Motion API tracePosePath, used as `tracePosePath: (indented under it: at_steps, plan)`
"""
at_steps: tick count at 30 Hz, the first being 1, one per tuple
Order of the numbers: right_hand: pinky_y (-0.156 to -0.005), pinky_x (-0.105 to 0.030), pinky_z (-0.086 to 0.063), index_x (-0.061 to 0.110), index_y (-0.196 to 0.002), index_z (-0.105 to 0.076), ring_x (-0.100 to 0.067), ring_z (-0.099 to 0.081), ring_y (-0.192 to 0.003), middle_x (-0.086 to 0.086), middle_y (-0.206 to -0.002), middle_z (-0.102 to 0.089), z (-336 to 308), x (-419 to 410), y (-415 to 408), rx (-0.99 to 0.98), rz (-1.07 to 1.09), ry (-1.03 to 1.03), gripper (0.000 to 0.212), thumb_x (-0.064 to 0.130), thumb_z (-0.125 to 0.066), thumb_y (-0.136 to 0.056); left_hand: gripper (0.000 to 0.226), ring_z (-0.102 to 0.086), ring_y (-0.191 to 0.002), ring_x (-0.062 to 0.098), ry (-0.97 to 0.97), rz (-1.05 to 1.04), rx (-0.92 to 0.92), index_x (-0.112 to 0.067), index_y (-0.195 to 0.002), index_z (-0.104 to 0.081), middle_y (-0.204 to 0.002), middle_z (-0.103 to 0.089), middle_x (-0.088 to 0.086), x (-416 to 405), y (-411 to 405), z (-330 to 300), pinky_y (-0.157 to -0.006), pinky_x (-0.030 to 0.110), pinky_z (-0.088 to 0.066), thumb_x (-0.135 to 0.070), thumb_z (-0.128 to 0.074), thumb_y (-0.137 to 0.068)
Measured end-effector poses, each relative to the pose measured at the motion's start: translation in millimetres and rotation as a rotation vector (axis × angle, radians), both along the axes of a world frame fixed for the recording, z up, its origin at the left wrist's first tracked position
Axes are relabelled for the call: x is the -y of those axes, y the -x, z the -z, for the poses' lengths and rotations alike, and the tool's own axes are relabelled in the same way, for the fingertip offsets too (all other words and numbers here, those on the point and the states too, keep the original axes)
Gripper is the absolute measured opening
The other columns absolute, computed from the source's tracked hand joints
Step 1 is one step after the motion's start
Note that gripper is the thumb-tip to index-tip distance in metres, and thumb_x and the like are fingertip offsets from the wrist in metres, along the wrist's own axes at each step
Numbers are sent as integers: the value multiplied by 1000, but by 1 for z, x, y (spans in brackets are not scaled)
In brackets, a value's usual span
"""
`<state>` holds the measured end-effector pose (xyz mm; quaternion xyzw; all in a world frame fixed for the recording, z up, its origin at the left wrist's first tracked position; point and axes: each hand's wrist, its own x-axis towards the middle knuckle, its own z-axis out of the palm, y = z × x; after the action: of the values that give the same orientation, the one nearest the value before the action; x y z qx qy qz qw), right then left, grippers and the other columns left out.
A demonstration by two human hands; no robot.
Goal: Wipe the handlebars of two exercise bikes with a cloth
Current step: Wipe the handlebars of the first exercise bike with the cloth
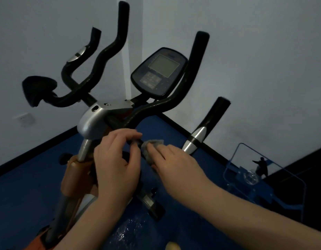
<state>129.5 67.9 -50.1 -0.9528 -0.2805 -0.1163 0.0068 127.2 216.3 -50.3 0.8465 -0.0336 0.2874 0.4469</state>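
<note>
Left hand [118, 159] raised at centre of view, back toward camera, fingers curled forward and down, fingertips pinched together at upper right. Right hand [174, 159] just beside it, palm down, fingers bent over and pressing a grey wad. Both forearms bare, reaching in from lower edge, right one entering from lower right corner.

The black handlebars [156, 107] branch upward in curved bars on both sides of the grey display console [159, 73]. Below the console, a small grey cloth [150, 148] is bunched against a short black bar.
</note>
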Motion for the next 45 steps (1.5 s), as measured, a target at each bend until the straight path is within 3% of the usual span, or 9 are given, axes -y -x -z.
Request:
tracePosePath:
  at_steps: [5,9,18,26,29,32,38,42,45]
  plan:
    - [-81,-37,-46,10,-104,-64,-24,-56,-83,-5,-89,-62,-10,53,-26,49,-234,9,27,23,-44,-89,18,-57,-93,1,2,182,-90,-26,-97,-62,-99,-61,-13,25,-23,-14,-78,25,-49,-14,-54,-87]
    - [-80,-36,-47,11,-88,-66,-27,-60,-80,-5,-81,-64,-24,86,-61,218,-196,-6,23,18,-46,-80,19,-55,-80,-1,-24,142,-168,-28,-96,-63,-97,-59,-19,27,-27,-12,-69,19,-40,-13,-56,-86]
    - [-64,-35,-50,10,-75,-63,-26,-59,-67,-6,-72,-63,-65,129,-112,452,-426,197,21,19,-46,-82,19,-54,-96,-2,-133,93,-186,-29,-94,-64,-100,-60,-20,23,-26,-8,-74,24,-45,-13,-58,-85]
    - [-50,-30,-47,2,-72,-64,-23,-57,-53,-9,-62,-62,-55,118,-119,452,-219,-468,29,15,-43,-88,18,-57,-91,3,-72,47,-151,-29,-93,-63,-99,-60,-17,24,-26,-6,-77,30,-49,-14,-57,-86]
    - [-48,-12,-28,10,-65,-54,-7,-37,-49,7,-51,-42,-46,107,-112,460,9,-835,30,16,-39,-90,19,-57,-94,3,-64,23,-126,-29,-93,-63,-98,-61,-15,23,-26,-5,-81,28,-48,-12,-57,-86]
    - [-43,-16,-21,18,-64,-38,-8,-29,-47,18,-52,-25,-41,101,-110,463,184,-1090,29,20,-35,-92,19,-58,-94,4,-40,3,-96,-26,-94,-63,-98,-62,-12,23,-24,-7,-83,27,-48,-10,-58,-86]
    - [-53,-26,-20,3,-74,-58,-22,-39,-50,-11,-55,-47,-78,118,-108,623,218,-856,35,26,-41,-94,23,-57,-94,7,76,-264,-16,-26,-96,-62,-95,-57,-26,8,-5,-5,-81,29,-48,-7,-55,-86]
    - [-55,-27,-26,10,-102,-50,-17,-47,-65,2,-77,-54,-102,60,-96,297,119,-887,24,32,-43,-95,22,-57,-93,9,161,-390,-102,-28,-99,-61,-96,-56,-24,-7,2,10,-82,43,-51,-12,-53,-87]
    - [-57,-20,-36,18,-104,-46,-12,-50,-75,5,-93,-52,-84,3,-84,-1,-130,-699,18,32,-50,-93,17,-56,-93,6,140,-370,-113,-30,-97,-58,-94,-55,-24,-11,4,13,-84,38,-49,-17,-52,-87]
